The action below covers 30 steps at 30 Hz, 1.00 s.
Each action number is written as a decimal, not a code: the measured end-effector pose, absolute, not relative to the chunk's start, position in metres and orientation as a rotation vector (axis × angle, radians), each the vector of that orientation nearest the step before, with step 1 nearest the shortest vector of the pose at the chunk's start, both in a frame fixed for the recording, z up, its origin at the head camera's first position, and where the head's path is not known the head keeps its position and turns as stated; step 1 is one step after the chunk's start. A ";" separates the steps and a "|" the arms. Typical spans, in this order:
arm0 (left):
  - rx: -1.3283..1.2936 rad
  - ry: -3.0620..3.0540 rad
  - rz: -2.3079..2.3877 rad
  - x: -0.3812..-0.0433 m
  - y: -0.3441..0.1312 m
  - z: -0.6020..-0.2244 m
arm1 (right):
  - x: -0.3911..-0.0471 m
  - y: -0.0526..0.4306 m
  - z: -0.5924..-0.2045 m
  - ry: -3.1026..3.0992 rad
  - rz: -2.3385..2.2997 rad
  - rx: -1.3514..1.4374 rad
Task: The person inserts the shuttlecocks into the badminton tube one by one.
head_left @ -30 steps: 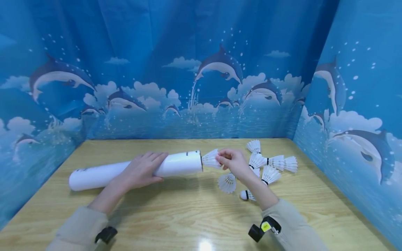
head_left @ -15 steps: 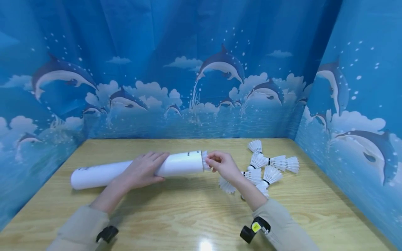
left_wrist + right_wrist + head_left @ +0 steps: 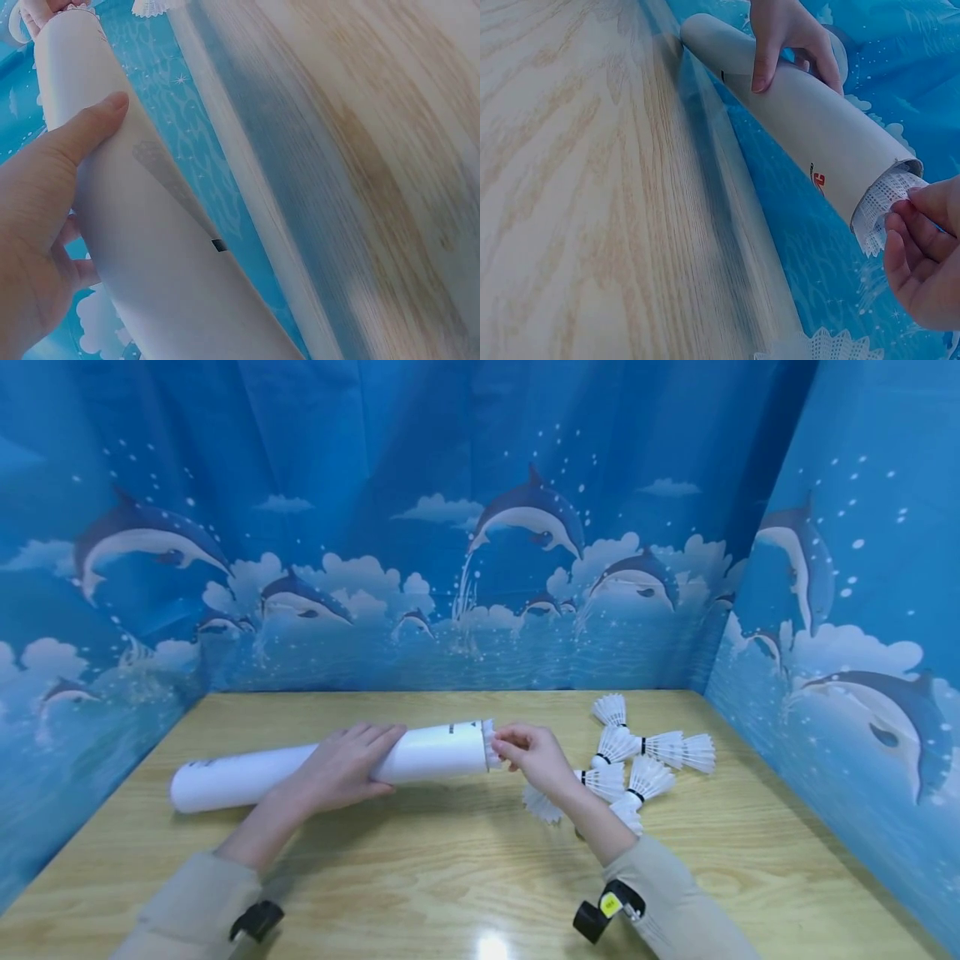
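Note:
A white cardboard tube lies slanted above the wooden table, its mouth towards the right. My left hand grips it around the middle, the thumb on the near side in the left wrist view. At the mouth, my right hand pinches the skirt edge of a white shuttlecock. Most of that shuttlecock is inside the tube; only the feathered rim sticks out. Whether other shuttlecocks lie deeper in the tube is hidden.
Several white shuttlecocks lie in a loose pile on the table at the right, partly behind my right forearm. A blue curtain with dolphins closes off the back and sides.
My right hand has moved left and slid the shuttlecock from mostly outside the tube to nearly all inside. Over the last half second, almost nothing moved. The left hand keeps its grip.

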<state>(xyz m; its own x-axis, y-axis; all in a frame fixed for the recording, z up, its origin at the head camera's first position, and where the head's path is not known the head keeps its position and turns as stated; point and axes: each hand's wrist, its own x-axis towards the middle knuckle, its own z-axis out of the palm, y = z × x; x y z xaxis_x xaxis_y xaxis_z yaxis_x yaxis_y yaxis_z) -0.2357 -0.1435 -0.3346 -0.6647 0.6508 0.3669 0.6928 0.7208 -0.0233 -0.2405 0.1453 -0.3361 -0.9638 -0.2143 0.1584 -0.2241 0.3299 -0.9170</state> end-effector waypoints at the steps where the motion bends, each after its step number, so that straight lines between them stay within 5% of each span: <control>1: -1.045 -2.574 -0.166 -0.236 -0.143 -0.335 | -0.241 0.145 -0.336 -2.560 1.755 0.407; 30: -1.041 -2.558 -0.163 -0.233 -0.147 -0.337 | -0.238 0.131 -0.342 -2.586 1.575 0.498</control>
